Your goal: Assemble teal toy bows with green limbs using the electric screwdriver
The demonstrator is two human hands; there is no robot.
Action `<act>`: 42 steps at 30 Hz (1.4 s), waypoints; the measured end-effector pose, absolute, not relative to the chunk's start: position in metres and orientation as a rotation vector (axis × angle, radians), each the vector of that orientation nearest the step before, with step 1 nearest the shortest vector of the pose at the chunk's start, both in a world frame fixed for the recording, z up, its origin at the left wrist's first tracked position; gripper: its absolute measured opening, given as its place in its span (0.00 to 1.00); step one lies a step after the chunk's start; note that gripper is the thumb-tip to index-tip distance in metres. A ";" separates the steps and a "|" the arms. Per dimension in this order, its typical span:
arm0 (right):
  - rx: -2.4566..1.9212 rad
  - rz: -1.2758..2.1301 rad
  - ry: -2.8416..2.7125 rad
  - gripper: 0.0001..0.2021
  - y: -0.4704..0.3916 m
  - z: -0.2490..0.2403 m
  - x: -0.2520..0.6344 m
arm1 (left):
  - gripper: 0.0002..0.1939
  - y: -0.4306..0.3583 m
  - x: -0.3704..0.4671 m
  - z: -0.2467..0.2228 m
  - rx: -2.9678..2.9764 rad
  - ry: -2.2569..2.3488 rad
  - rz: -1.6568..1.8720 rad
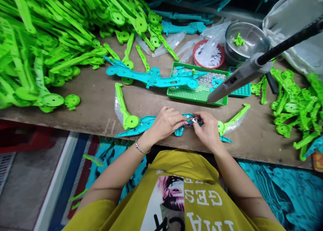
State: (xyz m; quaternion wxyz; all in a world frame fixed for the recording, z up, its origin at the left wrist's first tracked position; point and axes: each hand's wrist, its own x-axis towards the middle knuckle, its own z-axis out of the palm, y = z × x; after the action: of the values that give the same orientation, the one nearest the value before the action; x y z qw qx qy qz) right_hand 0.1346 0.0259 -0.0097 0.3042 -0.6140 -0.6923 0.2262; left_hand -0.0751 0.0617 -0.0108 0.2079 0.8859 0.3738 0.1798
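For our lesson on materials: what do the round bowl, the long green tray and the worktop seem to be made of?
Round bowl: probably stainless steel, smooth and shiny, with silvery reflections.
Green tray: looks like moulded plastic, evenly coloured and perforated.
Worktop: perhaps plywood or another wood board, brown, matt and scuffed.

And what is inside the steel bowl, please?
A few small green pieces lie in the bowl. Anything directly beneath those pieces is covered and cannot be seen.

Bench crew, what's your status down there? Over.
Left hand at thin wires, right hand on small white part. Blue frame lies beneath both. Grey tool slants over green tray, apart from the hands. Over.
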 end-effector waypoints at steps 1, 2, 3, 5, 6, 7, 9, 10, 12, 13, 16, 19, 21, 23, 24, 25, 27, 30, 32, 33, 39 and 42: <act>-1.655 0.629 -1.802 0.11 0.024 -0.005 0.135 | 0.14 0.061 -0.074 -0.011 2.459 1.044 0.512; -1.688 0.675 -1.762 0.11 0.022 -0.001 0.135 | 0.14 0.060 -0.074 -0.012 2.454 1.060 0.525; -1.717 0.741 -1.711 0.10 0.020 0.004 0.135 | 0.14 0.059 -0.073 -0.012 2.450 1.087 0.540; -1.739 0.930 -1.597 0.11 0.018 0.010 0.134 | 0.13 0.054 -0.070 -0.012 2.444 1.158 0.576; -1.726 1.033 -1.545 0.11 0.018 0.012 0.133 | 0.13 0.050 -0.068 -0.012 2.441 1.199 0.598; -1.701 1.125 -1.501 0.12 0.017 0.012 0.132 | 0.12 0.046 -0.066 -0.012 2.438 1.240 0.624; -1.640 1.249 -1.442 0.14 0.018 0.011 0.130 | 0.12 0.038 -0.061 -0.012 2.433 1.318 0.686; -1.617 1.283 -1.423 0.14 0.019 0.009 0.130 | 0.11 0.034 -0.058 -0.013 2.431 1.359 0.717; -1.593 1.321 -1.395 0.13 0.020 0.006 0.128 | 0.11 0.026 -0.053 -0.013 2.430 1.423 0.761; -1.586 1.326 -1.387 0.14 0.022 0.005 0.127 | 0.11 0.022 -0.051 -0.013 2.432 1.443 0.768; -1.561 1.305 -1.385 0.18 0.025 0.003 0.125 | 0.09 0.013 -0.047 -0.010 2.441 1.440 0.740; -1.546 1.305 -1.403 0.19 0.029 0.003 0.127 | 0.02 0.010 -0.049 -0.004 2.377 1.396 0.702; -1.547 1.311 -1.421 0.19 0.033 0.003 0.131 | 0.07 0.013 -0.052 0.000 2.262 1.409 0.705; -1.540 1.295 -1.451 0.19 0.037 0.003 0.136 | 0.14 0.019 -0.054 0.004 2.149 1.451 0.724; -1.534 1.282 -1.471 0.19 0.039 0.003 0.138 | 0.17 0.022 -0.055 0.005 2.112 1.465 0.729; -1.527 1.271 -1.495 0.19 0.041 0.003 0.139 | 0.19 0.027 -0.055 0.005 2.096 1.470 0.721; -1.514 1.245 -1.555 0.18 0.045 0.004 0.142 | 0.20 0.035 -0.054 0.003 2.104 1.461 0.671; -1.485 1.143 -1.706 0.12 0.050 0.008 0.145 | 0.16 0.043 -0.051 -0.001 2.155 1.434 0.607; -1.448 0.970 -1.877 0.10 0.053 0.009 0.146 | 0.14 0.045 -0.051 -0.003 2.199 1.378 0.594; -1.415 0.864 -1.973 0.10 0.055 0.009 0.147 | 0.14 0.045 -0.051 -0.004 2.225 1.338 0.587; -1.149 0.494 -2.249 0.11 0.066 -0.002 0.155 | 0.11 0.044 -0.052 -0.008 2.134 1.345 0.650; -1.107 0.453 -2.254 0.11 0.071 -0.007 0.158 | 0.16 0.048 -0.053 -0.009 1.985 1.299 0.761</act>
State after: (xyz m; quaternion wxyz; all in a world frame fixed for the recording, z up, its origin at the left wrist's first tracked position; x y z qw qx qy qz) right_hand 0.1581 0.0713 -0.0067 0.2906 -0.4150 -0.8453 0.1698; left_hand -0.0531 0.0483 -0.0089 0.3193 0.7551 0.4941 0.2894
